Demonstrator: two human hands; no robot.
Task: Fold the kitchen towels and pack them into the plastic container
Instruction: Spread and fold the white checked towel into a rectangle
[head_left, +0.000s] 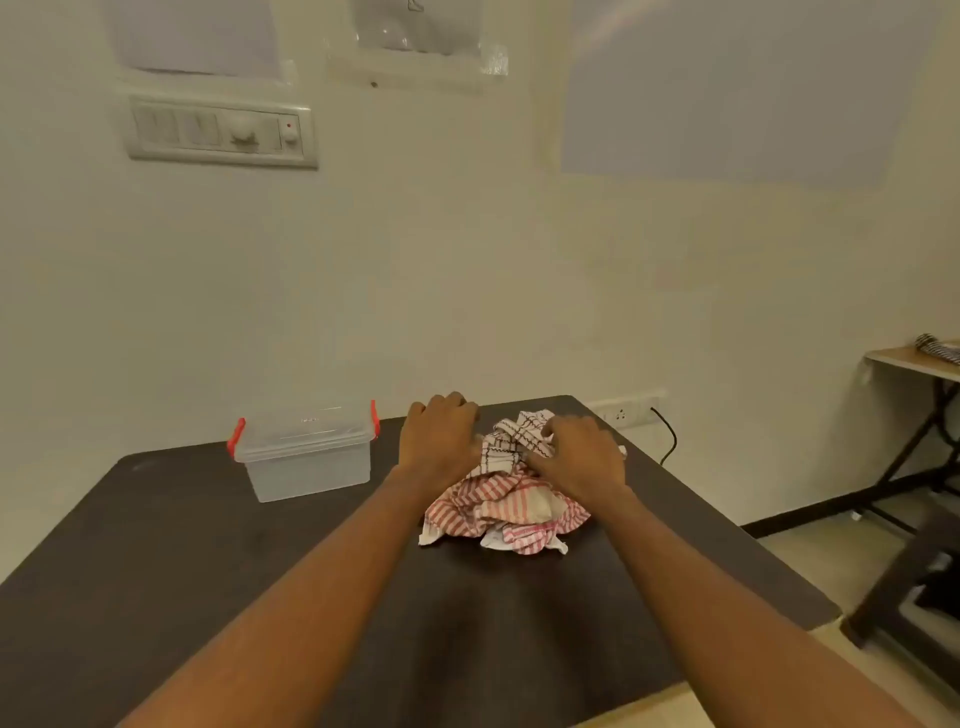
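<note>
A crumpled heap of kitchen towels lies on the dark table (208, 545), right of centre. On top is a white towel with a dark check (511, 441); under it is a red-and-white striped towel (501, 512). My left hand (441, 439) rests on the heap's left side, its fingers curled down behind the cloth. From the right, my right hand (582, 457) pinches the checked towel. A clear plastic container (306, 457) with red side latches stands closed on the table, to the left of the heap.
The table's far edge meets a pale wall. A wall socket with a black cable (667, 436) is just behind the table's right corner. A second table (914, 361) stands at the far right, and dark furniture (914, 587) sits on the floor below it.
</note>
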